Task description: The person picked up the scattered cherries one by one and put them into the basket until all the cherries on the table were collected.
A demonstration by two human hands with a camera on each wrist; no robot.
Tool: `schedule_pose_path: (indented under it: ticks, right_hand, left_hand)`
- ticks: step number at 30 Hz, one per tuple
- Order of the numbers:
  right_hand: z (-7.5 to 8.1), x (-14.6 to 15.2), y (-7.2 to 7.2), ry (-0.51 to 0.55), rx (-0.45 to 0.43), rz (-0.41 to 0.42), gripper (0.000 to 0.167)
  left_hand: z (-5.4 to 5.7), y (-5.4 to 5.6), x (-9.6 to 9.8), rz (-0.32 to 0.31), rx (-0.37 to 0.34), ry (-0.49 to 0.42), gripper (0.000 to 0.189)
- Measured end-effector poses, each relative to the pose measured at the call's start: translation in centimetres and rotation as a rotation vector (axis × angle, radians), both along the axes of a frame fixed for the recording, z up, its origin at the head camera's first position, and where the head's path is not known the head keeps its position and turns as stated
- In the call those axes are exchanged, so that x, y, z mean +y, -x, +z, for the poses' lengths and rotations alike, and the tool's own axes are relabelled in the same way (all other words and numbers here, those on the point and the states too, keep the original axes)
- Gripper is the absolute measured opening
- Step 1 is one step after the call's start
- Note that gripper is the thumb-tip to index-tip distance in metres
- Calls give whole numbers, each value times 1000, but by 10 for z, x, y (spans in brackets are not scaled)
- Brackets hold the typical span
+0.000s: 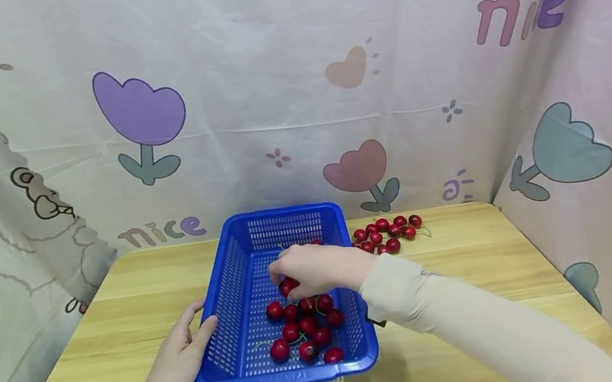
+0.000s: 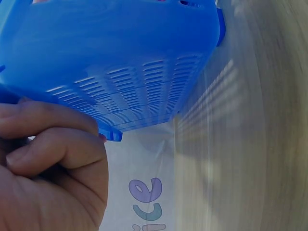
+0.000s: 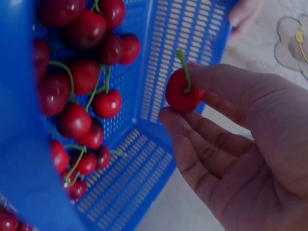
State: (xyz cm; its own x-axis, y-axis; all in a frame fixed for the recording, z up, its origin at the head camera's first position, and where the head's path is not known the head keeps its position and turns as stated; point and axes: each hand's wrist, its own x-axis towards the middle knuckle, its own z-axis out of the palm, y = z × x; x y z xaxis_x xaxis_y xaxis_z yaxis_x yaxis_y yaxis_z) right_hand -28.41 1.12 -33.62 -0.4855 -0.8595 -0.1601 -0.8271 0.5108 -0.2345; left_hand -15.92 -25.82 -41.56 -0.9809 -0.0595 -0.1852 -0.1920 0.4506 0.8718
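In the head view a blue plastic basket [image 1: 222, 333] stands on the table, its floor bearing many red cherries [image 1: 307, 325], some with green stems. My right hand [image 1: 316, 266] is over the basket and pinches one cherry [image 3: 184, 91] between thumb and fingers, stem up in the right wrist view. At the basket's left side my left hand [image 1: 179, 355] grips the rim, thumb at the top edge. The left wrist view shows that hand's fingers [image 2: 57, 144] curled beside the basket's slotted wall [image 2: 130, 84]. My right hand hides some cherries behind it in the head view.
More cherries [image 1: 392, 245] lie in a loose group on the wooden table [image 1: 451, 262], to the right of the basket's far end. A patterned cloth [image 1: 255, 165] hangs behind the table and along both sides. A small dark object [image 1: 375, 319] shows below the right sleeve.
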Motion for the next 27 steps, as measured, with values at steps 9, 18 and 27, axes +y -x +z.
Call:
schedule_pose_path:
  ticks: [9,18,27]
  right_hand:
    - [-12,-24,-11,-64,4,82,34]
    - [-13,-36,-16,-86,2,106,38]
    - [-17,-37,-20,-98,-8,103,36]
  left_hand:
    - [0,0,0,-2,-3,-5,60]
    - [2,2,0,6,-13,30,61]
    - [0,2,-1,12,-25,92,64]
